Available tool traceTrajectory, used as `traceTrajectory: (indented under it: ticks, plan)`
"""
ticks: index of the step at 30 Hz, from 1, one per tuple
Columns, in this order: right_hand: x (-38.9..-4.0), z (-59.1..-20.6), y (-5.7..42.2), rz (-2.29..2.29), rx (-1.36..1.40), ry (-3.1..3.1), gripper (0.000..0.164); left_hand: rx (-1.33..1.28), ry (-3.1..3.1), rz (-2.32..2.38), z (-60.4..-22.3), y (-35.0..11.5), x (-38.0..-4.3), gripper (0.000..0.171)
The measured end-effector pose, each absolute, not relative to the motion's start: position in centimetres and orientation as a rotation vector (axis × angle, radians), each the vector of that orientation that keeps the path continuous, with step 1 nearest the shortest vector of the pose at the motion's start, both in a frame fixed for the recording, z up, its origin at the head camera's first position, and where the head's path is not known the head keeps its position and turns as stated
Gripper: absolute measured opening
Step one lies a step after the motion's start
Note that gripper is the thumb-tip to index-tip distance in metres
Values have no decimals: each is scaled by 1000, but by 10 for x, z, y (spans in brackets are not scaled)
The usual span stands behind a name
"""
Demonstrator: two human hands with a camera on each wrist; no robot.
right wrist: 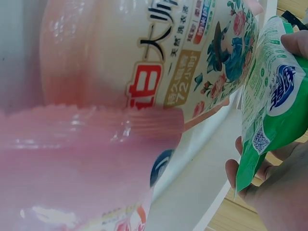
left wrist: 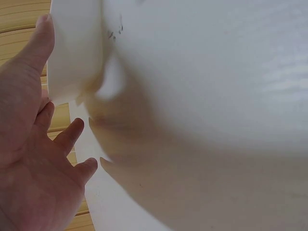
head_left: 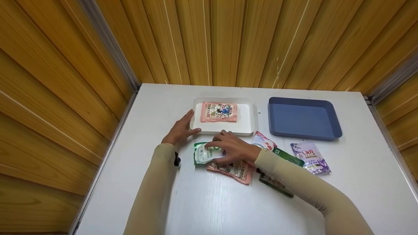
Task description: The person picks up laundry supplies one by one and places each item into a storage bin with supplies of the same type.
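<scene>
My left hand (head_left: 179, 130) lies at the near left corner of a white tray (head_left: 245, 116), fingers extended along its side. In the left wrist view its thumb (left wrist: 45, 36) touches the tray wall. A pink laundry detergent pouch (head_left: 218, 112) lies flat in this tray. In front of the tray, my right hand (head_left: 233, 148) grips a green-and-white pouch (head_left: 201, 155), tilted between thumb and fingers in the right wrist view. Beneath that hand lies another pink pouch (head_left: 240, 174), showing a bird-and-flower print (right wrist: 226, 48) up close.
A blue tray (head_left: 303, 119) stands at the back right. Near the right forearm lie a purple-and-white pouch (head_left: 312, 156), a pink-and-white packet (head_left: 263, 141), a green packet (head_left: 289, 156) and a dark green one (head_left: 277, 186). Wood-panelled walls (head_left: 225, 42) border the white table (head_left: 202, 202).
</scene>
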State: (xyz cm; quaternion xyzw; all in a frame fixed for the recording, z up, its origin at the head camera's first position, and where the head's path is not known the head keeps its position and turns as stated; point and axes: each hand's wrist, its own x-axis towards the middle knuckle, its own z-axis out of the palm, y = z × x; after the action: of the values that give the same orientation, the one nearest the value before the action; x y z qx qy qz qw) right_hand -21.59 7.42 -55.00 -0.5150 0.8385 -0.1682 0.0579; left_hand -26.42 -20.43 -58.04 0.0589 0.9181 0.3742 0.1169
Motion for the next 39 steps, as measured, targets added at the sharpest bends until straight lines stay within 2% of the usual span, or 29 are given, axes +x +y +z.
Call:
traceTrajectory:
  ticks: [15, 39]
  plan:
    - [-216, -547, 83, -521, -1644, 2587, 61, 160, 2691, 1048, -580, -204, -265, 101]
    - [-222, -534, 93, -525, -1610, 2609, 61, 176, 2692, 1105, -580, -204, -264, 101]
